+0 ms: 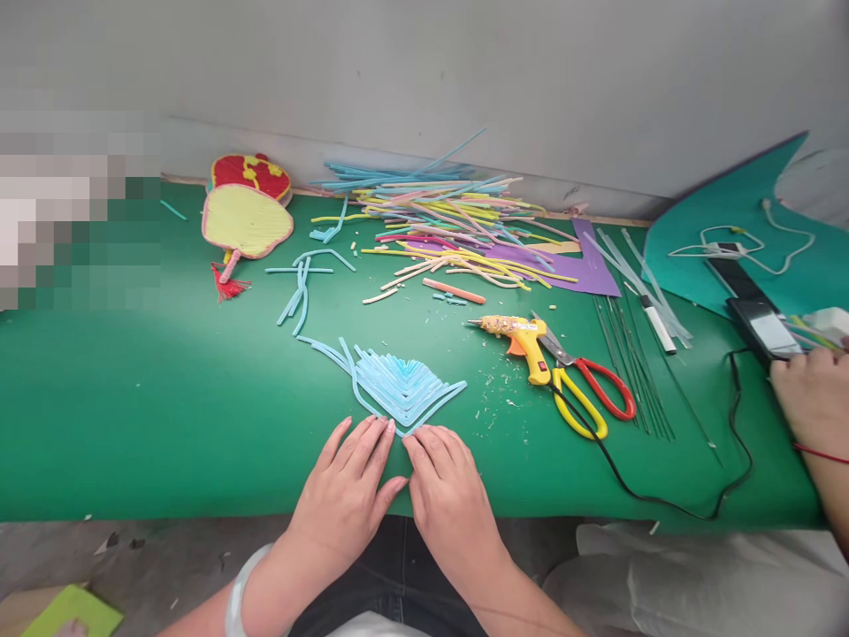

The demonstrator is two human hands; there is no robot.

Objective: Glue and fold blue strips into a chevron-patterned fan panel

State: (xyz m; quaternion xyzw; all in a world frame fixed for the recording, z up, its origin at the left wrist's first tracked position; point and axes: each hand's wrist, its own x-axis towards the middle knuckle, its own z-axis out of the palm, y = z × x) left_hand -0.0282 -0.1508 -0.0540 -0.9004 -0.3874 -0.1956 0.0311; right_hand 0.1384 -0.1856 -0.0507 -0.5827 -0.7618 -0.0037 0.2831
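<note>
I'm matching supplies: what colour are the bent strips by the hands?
The strips are light blue, clearest in the head view.

Light-blue strips (406,394) lie nested in a V-shaped fan on the green tabletop (165,416)

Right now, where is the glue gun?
In the head view, the glue gun lies right of centre on the green table, beside the scissors.

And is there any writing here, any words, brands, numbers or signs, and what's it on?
No text can be read.
Yellow glue gun: the print on its pale label is too small and blurred.
Black phone-like device: nothing legible.
White stick with a dark end: nothing legible.
</note>
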